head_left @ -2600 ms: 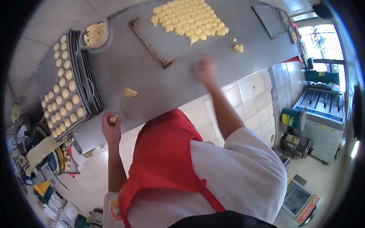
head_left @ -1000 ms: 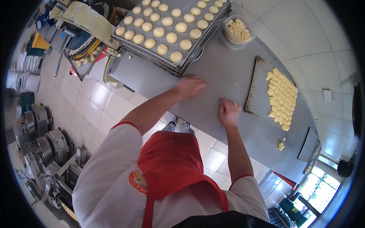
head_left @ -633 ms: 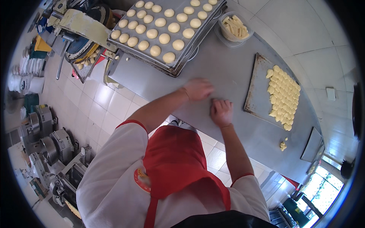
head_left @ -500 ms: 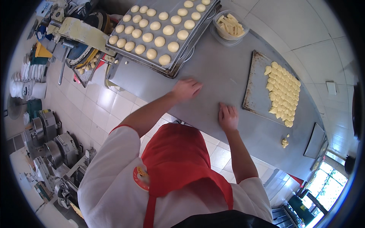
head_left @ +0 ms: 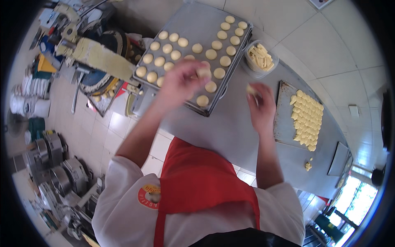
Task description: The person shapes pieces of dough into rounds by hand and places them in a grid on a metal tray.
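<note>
Dough balls (head_left: 211, 54) already line the left-hand tray (head_left: 185, 24) in rows, while a block of unrounded dough pieces (head_left: 307, 119) remains on the baking sheet (head_left: 283, 109). The left hand (head_left: 181, 82) grips another ball (head_left: 203, 73) above the tray; the right hand (head_left: 263, 108), apart from it, pinches a pale piece (head_left: 250, 89), kind unclear.

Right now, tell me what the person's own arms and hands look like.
The left hand and right hand are ungloved, and the forearms are bare up to short, loose white sleeves. These belong to a white shirt, worn with a red apron. Blur hides finer detail on the left hand.
</note>
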`<control>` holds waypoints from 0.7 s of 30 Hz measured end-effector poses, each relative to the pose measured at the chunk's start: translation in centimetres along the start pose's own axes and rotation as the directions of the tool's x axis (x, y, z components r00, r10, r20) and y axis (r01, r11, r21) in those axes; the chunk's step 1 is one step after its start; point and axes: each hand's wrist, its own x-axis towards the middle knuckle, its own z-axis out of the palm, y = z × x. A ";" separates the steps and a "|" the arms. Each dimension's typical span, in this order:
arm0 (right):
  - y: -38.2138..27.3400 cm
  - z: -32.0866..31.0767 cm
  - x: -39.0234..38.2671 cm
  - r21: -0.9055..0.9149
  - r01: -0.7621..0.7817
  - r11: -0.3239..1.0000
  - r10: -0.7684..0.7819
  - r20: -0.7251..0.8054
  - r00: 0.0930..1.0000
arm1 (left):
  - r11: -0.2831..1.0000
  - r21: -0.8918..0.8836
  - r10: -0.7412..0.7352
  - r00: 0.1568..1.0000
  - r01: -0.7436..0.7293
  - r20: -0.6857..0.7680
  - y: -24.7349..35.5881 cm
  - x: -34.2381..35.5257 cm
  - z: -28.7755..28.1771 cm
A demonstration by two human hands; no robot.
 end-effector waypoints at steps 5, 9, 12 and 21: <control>-3.4 10.8 14.5 -0.001 0.106 0.994 -0.104 0.151 0.983 | 0.880 0.471 0.005 0.991 -0.069 0.135 -3.5 14.8 -9.0; 1.0 15.3 19.6 -0.286 0.220 0.933 -0.141 0.272 0.952 | 0.763 0.591 0.022 0.924 -0.261 0.381 -8.2 21.0 -9.7; 2.6 16.8 20.6 -0.403 0.272 0.874 -0.131 0.344 0.930 | 0.697 0.606 0.013 0.852 -0.383 0.523 -10.8 22.5 -9.6; 2.0 17.6 21.5 -0.404 0.241 0.882 -0.074 0.386 0.919 | 0.771 0.512 -0.048 0.766 -0.379 0.641 -10.9 23.8 -11.2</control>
